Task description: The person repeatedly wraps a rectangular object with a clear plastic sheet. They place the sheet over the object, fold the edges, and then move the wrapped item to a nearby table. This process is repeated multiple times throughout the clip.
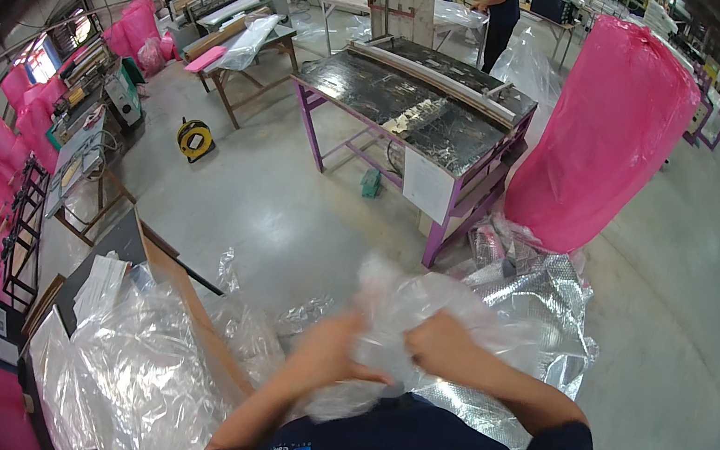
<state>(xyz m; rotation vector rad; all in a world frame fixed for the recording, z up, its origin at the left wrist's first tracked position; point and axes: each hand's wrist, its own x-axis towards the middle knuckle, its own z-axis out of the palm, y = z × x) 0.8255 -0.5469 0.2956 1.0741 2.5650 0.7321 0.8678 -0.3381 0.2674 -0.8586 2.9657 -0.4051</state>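
Note:
A crumpled clear plastic sheet [390, 333] is bunched up in front of my chest. My right hand [444, 347] is closed in a fist on it, and part of the sheet spreads out to the right beyond the knuckles. On the other side of the bunch is my left hand [326, 352], smeared by motion. Its thumb stretches away from the fingers, and the palm faces the plastic. Silvery bubble foil [543, 315] lies heaped on the floor beyond my right forearm.
A large pile of clear plastic [139, 369] fills the lower left, beside a cardboard edge [190, 316]. Ahead stands a purple-legged table [406, 110]; a tall pink wrapped roll [605, 137] is at its right. A yellow cable reel [194, 140] sits on the floor. Another person [500, 7] stands farther back.

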